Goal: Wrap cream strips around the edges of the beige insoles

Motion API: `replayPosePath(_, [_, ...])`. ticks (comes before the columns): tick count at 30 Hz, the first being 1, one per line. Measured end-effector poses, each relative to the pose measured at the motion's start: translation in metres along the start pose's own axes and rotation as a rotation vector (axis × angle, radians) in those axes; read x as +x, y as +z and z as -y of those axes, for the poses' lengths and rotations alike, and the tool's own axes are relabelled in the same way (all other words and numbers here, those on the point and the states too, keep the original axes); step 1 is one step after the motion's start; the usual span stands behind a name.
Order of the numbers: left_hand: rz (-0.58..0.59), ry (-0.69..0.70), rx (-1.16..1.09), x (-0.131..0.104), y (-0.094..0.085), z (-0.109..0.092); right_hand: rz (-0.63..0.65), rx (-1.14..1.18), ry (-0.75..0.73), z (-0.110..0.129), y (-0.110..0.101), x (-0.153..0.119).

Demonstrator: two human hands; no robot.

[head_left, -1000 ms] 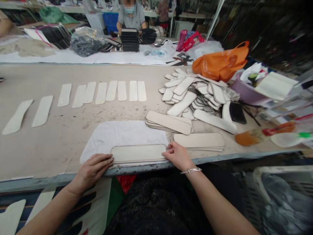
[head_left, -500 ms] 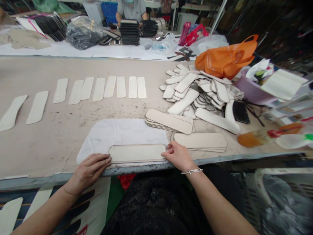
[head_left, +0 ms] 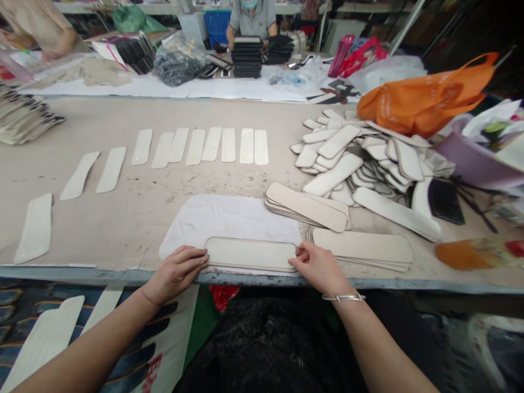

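Observation:
A long cream panel with rounded corners and a dark edge point(head_left: 251, 253) lies at the table's front edge, partly over a white cloth point(head_left: 221, 213). My left hand point(head_left: 180, 270) has its fingers pressed together at the panel's left end. At the right end, my right hand point(head_left: 317, 265) pinches the corner between thumb and fingers; a bangle is on that wrist. Close by to the right are a fanned stack of beige strips point(head_left: 305, 207) and a second stack of longer beige strips point(head_left: 368, 248).
Pale pieces point(head_left: 228, 146) lie in a row across the table. A heap of edged pieces point(head_left: 339, 150), an orange bag point(head_left: 421, 106), a purple tub point(head_left: 470, 155) and an amber bottle point(head_left: 470, 254) are at right. A co-worker point(head_left: 252, 19) sits opposite, behind black stacks point(head_left: 247, 57).
The view has swung left, so everything sits further right in the picture. A beige stack and another person now show at far left. Both hands stay at the panel's ends.

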State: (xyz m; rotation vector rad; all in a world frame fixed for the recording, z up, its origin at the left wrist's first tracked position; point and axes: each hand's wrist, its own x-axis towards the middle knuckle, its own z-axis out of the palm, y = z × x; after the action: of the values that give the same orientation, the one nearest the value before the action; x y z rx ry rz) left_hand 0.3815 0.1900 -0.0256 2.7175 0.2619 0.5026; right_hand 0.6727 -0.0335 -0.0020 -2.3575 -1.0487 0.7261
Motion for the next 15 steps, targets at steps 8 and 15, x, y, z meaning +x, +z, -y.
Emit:
replayPosePath(8, [-0.023, -0.016, -0.006, 0.004, -0.005, -0.009, 0.008, -0.179, -0.064, 0.01, -0.002, -0.003])
replayPosePath(15, [-0.113, -0.232, -0.135, 0.002, -0.005, -0.005, 0.028, -0.204, -0.078, 0.01, 0.0, -0.001])
